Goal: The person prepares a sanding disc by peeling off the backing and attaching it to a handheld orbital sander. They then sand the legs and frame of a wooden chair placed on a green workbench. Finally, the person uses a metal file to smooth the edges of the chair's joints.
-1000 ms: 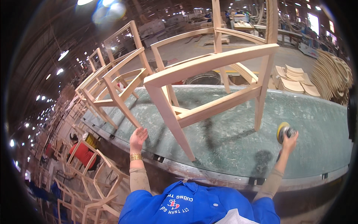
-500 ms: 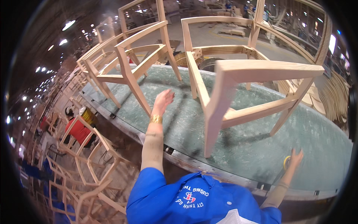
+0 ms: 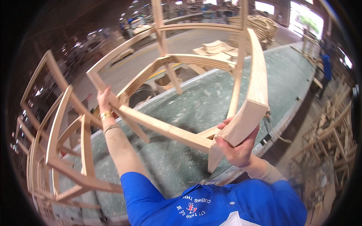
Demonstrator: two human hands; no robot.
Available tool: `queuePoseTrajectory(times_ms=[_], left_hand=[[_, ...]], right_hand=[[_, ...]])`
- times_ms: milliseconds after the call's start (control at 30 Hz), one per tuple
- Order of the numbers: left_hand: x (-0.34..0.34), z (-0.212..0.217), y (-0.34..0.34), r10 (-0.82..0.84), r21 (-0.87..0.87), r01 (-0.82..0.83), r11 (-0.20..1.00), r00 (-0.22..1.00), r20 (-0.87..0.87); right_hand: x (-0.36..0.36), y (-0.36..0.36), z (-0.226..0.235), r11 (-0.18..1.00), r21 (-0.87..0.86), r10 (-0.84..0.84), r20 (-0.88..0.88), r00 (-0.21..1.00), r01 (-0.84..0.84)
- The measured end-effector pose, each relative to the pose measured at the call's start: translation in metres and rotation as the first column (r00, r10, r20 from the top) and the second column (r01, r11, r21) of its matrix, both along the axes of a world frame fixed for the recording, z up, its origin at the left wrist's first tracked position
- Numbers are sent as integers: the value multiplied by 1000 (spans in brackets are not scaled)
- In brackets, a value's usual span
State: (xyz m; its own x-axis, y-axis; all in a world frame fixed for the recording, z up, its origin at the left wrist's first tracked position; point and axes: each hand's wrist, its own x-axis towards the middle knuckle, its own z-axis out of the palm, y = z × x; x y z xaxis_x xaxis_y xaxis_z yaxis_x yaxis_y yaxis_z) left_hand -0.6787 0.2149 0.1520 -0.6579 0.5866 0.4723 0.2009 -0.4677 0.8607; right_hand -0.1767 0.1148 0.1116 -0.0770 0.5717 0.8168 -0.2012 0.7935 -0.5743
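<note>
A pale wooden armchair frame [image 3: 166,126] stands on the green worktop [image 3: 196,100] in front of me, its seat opening framed by rails and a curved slatted piece. My left hand [image 3: 104,100] is closed round the frame's left front post, just below the arm. On the right, my right hand [image 3: 239,148] wraps from below round the front leg near its corner with the curved armrest [image 3: 258,71], thumb and fingers on opposite sides. Part of the left fingers is hidden behind the wood.
More wooden chair frames [image 3: 71,150] stand on the worktop to my left. Curved wooden parts [image 3: 256,32] are piled beyond the far edge. At right, a person in blue [image 3: 325,69] stands near the worktop, and chair frames [image 3: 332,132] crowd the floor.
Both hands, apart from the chair half a second ago, now grip its frame. My view has swung to the right. The yellow round item by my right hand no longer shows.
</note>
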Motion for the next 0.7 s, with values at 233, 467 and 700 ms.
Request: queuePoseTrajectory(times_ms=[233, 467, 700], left_hand=[[24, -2, -42, -62, -62, 55, 997, 991, -120], [121, 56, -89, 30, 39, -20, 999, 960, -279], [234, 240, -84, 192, -80, -305, 949, 760, -621]], right_hand=[[59, -16, 16, 964, -165, -233, -141, 962, 209], [147, -7, 29, 773, -390, -582, -122, 804, 501], [168, 77, -43, 792, -604, -471, -509, 720, 92]])
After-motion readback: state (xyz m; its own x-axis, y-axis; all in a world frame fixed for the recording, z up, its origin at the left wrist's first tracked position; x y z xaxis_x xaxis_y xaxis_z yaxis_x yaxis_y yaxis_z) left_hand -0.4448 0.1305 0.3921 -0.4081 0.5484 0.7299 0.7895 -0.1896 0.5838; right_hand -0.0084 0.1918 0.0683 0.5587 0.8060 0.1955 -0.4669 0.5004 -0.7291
